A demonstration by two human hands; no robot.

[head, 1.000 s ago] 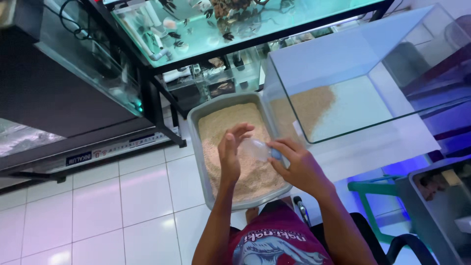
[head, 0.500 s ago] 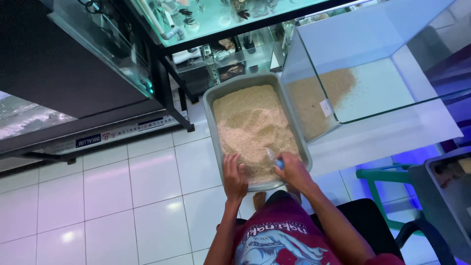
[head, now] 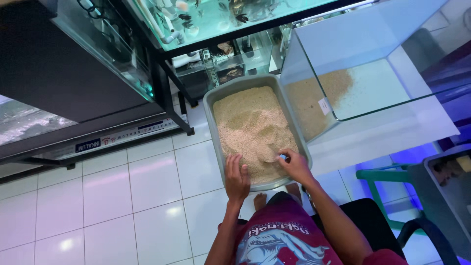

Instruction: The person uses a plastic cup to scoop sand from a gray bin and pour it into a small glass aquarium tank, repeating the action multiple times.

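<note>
1. Lowered since a second ago: found both hands down in the tray, no longer raised together above it.
2. Nearest, noted the left hand lying at the near edge of the grey tray, fingers spread and flat on the sand, gripping nothing.
3. Just beside it, noted the right hand at the tray's near right corner, fingers curled shut around a small scoop. Only a blue bit of the scoop showed, with the rest pushed into the sand.
4. Judged the main risk to be spilling. With the digging so close to the near rim, a heaped or tilted scoop could have shed grains onto the white floor tiles.
5. Judged a second risk at the tray's right edge, which stood touching or nearly touching the glass tank. A careless swing of the scoop could have knocked that wall.
6. Farther off, noted a patch of sand in the tank's near left corner, and the tank itself set at the left edge of a white table.
7. Counted two hands, one scoop, one tray and one open glass tank, plus one large filled aquarium on the far rack.
</note>
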